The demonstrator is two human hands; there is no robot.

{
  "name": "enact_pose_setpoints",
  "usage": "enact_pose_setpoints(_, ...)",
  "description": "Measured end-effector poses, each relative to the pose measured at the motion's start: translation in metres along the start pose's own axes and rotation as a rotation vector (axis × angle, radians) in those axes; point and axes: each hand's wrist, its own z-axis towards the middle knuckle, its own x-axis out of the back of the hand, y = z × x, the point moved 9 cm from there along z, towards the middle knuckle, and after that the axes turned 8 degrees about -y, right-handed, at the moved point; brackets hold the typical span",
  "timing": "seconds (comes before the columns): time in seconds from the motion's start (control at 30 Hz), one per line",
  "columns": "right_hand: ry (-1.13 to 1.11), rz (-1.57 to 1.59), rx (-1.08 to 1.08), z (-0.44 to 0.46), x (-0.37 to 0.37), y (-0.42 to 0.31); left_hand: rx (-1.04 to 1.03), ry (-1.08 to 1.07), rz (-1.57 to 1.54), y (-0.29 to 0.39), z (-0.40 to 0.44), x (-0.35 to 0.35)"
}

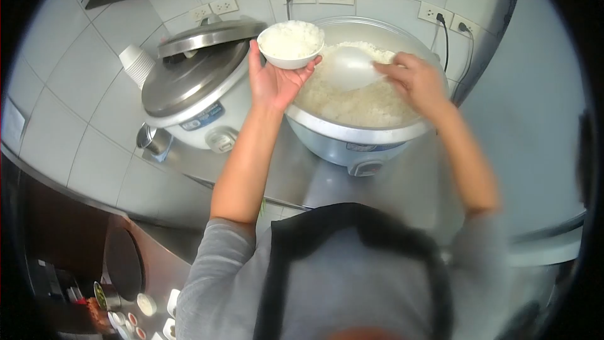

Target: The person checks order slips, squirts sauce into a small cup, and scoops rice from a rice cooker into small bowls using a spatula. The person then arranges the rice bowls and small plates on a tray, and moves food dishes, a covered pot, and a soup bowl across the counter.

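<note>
My left hand (280, 82) holds up a small white bowl (291, 62) from below, heaped with white rice (291, 39). Just to its right stands a large open rice cooker (352, 141), with plenty of rice (358, 106) inside. Over that rice, my right hand (412, 82) grips the end of a pale, rounded scoop or bowl (350, 69), which is blurred. Its fingers are closed on it. The bowl in my left hand is above the cooker's left rim.
A second cooker (236, 104) with metal lids (189, 79) stands at the left. Beside it are stacked white cups (136, 63) and a metal container (151, 138). Cords hang from wall outlets (435, 14). Small dishes (146, 304) lie at the lower left.
</note>
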Motion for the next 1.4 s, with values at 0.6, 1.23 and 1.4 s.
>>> enact_pose_setpoints(0.6,-0.184,0.475,0.427,0.078,0.005,-0.172,-0.452,0.190,-0.202,0.123,-0.193,0.080)
enact_pose_setpoints(1.23,-0.633,0.903,0.275,0.296,-0.130,-0.400,-0.436,0.344,-0.130,0.222,-0.310,0.176)
enact_pose_setpoints(1.4,-0.829,0.580,0.411,0.372,-0.202,-0.528,-0.509,0.627,-0.169,0.220,-0.409,0.230)
